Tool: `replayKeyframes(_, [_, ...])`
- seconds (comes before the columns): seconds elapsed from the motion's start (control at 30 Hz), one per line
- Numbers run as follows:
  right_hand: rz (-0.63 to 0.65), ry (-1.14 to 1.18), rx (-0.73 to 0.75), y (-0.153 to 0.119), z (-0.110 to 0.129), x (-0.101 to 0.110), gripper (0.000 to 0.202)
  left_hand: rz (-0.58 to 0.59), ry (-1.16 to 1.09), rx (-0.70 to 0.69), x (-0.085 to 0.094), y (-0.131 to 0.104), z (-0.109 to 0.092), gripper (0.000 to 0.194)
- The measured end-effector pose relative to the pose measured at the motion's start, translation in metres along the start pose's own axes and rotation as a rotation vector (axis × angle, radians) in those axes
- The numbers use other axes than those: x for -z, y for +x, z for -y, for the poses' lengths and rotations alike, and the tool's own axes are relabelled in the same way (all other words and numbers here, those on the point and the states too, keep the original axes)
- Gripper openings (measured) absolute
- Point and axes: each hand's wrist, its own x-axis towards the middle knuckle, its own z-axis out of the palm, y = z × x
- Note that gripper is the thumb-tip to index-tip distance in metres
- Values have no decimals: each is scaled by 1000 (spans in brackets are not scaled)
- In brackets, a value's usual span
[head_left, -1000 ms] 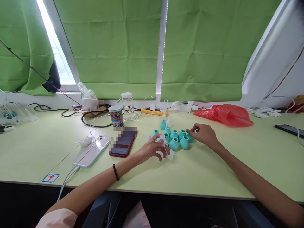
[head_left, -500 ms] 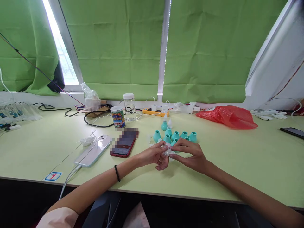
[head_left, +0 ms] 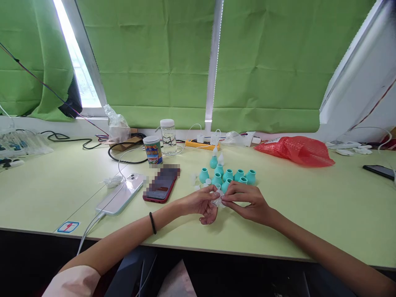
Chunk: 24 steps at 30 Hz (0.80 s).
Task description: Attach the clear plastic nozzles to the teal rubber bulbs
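My left hand (head_left: 206, 203) is closed on a small clear plastic piece (head_left: 217, 201), pinched between thumb and fingers. From the other side my right hand (head_left: 246, 202) pinches the same piece; its exact kind is too small to make out. Just beyond the hands stand several teal rubber bulbs (head_left: 229, 175) with open necks. Two at the back carry pointed translucent white tips, one of them a fitted bulb (head_left: 213, 162). Small translucent white parts (head_left: 193, 179) lie left of the bulbs, and a little white cap (head_left: 208, 181) sits close to my left fingers.
To the left lie a red-cased phone (head_left: 161, 185) and a pale phone (head_left: 122, 194) with a cable. Behind them are a printed canister (head_left: 152, 151), a clear jar (head_left: 168, 140) and an orange power strip (head_left: 198, 144). A red plastic bag (head_left: 297, 151) lies back right.
Both hands stay together on the clear plastic piece, with only slight finger shifts. The whole view has tilted very slightly.
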Motion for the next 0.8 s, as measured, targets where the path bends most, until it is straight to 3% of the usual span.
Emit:
replayKeyframes(0.23, [-29,-181,98,-6,-1,-2,15,-53,37,-36,-1,-1,1,16])
replayKeyframes(0.57, [8,-236,-28,-7,4,-7,12,-171,143,-44,-8,-2,-1,22])
replayKeyframes(0.8, [-49,-355,77,-7,6,-8,11,-181,124,-42,-10,-2,-3,22])
